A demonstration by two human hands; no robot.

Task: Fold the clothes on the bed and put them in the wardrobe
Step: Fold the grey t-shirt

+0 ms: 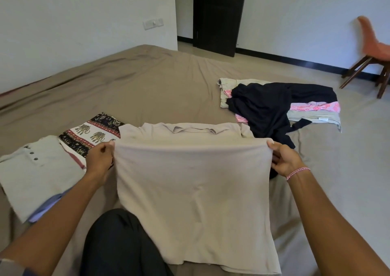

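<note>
A beige collared shirt [194, 182] lies on the brown bed [147, 85] in front of me, its lower part lifted and stretched between my hands. My left hand [100, 159] pinches the left corner of the raised edge. My right hand [283, 160] grips the right corner. The collar [193, 130] lies flat on the bed beyond the raised edge. A folded grey buttoned top [35, 174] and a folded elephant-print cloth [92, 134] sit to the left. An unfolded heap with a black garment [268, 106], pink cloth and pale cloth lies at the right.
My dark-trousered knee [118, 244] is under the shirt's near side. A dark door frame [217, 16] stands beyond the bed's far corner. An orange chair [373, 49] with wooden legs stands on the floor at the far right. White walls border the bed on the left.
</note>
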